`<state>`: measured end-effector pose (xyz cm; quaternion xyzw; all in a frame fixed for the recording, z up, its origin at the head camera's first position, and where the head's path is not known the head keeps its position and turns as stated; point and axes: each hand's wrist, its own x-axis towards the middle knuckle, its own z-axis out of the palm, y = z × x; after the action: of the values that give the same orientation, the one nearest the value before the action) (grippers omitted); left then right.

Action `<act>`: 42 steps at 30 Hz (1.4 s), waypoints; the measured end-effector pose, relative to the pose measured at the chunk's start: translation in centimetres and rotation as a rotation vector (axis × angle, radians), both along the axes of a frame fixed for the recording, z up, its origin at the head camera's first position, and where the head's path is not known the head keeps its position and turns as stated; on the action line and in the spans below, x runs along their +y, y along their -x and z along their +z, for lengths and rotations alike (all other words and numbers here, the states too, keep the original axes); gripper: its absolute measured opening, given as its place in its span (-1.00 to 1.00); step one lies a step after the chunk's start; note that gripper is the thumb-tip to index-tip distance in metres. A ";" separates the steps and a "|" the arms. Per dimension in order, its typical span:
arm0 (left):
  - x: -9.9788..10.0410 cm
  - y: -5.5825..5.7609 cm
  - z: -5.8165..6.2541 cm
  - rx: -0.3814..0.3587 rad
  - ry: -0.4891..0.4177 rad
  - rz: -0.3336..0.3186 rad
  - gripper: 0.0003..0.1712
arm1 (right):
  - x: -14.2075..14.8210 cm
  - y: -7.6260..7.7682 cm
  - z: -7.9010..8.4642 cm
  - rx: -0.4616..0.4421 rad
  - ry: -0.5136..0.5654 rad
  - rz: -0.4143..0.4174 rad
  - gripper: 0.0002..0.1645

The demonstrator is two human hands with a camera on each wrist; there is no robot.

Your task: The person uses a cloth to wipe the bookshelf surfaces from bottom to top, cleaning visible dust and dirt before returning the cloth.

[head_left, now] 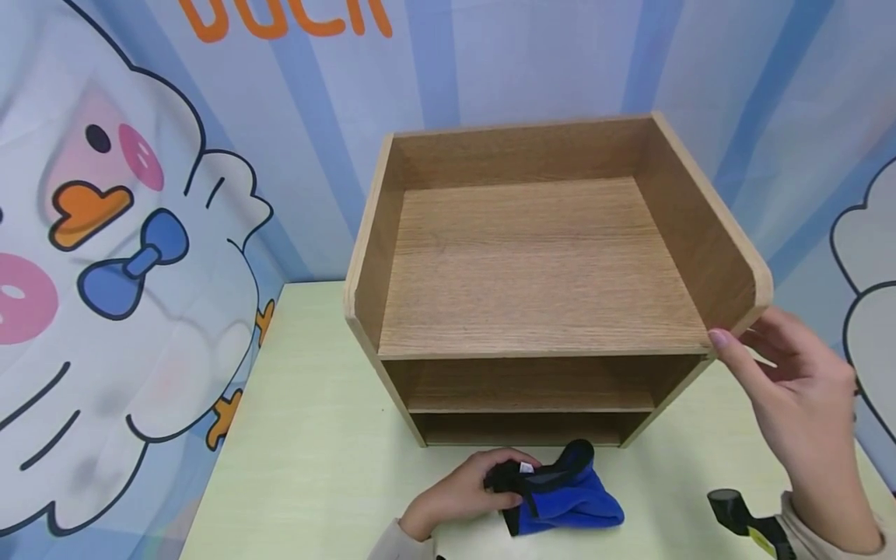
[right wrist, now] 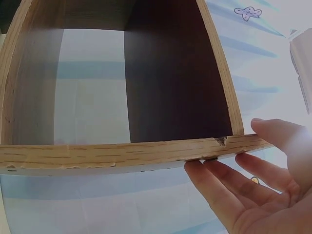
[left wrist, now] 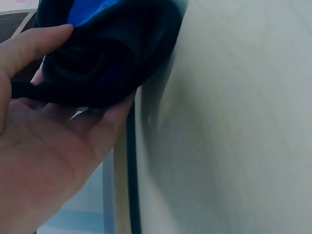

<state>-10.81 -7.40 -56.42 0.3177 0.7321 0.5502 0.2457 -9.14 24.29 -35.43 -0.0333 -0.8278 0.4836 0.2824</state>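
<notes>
The head view cuts off the near edge of the desk (head_left: 315,451), and the white tag (head_left: 526,467) on the blue cloth (head_left: 577,502) is illegibly small.

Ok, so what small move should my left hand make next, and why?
I'd probably have your left hand lift the blue-and-black cloth item toward the top board of the wooden shelf unit. The hand grips the item just in front of the unit, the board is open from above, and your right hand holds the right side panel.
</notes>
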 end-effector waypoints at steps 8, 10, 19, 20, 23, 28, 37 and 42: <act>-1.1 0.0 1.2 0.078 0.034 -0.006 -0.45 | 0.0 -0.2 -0.1 0.020 0.000 0.036 -0.44; -1.3 0.0 1.5 0.092 0.032 -0.002 -0.44 | 0.1 -0.3 -0.3 0.015 -0.002 0.041 -0.43; -2.3 0.0 3.0 0.179 0.050 0.024 -0.43 | 0.3 -0.8 -1.5 0.000 -0.025 0.060 -0.40; -2.4 -0.1 3.3 0.186 0.052 0.027 -0.43 | 0.3 -0.9 -1.6 0.005 -0.023 0.069 -0.39; -3.1 -0.3 4.2 0.221 0.059 0.044 -0.42 | 0.4 -1.2 -1.7 0.017 0.003 0.095 -0.38; -4.9 -0.5 6.1 0.221 0.056 0.083 -0.44 | 0.8 -1.7 -2.4 0.001 0.059 0.105 -0.40; -9.1 -1.2 8.6 0.168 0.070 0.177 -0.50 | 1.5 -2.8 -4.7 -0.065 0.183 0.086 -0.44; -10.8 -1.4 9.2 0.135 0.110 0.247 -0.56 | 2.1 -3.5 -6.4 -0.089 0.260 0.108 -0.52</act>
<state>-9.40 -18.17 -47.19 0.2475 0.8096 0.5126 0.1434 -5.59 26.42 -41.79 -0.0467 -0.7704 0.5993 0.2122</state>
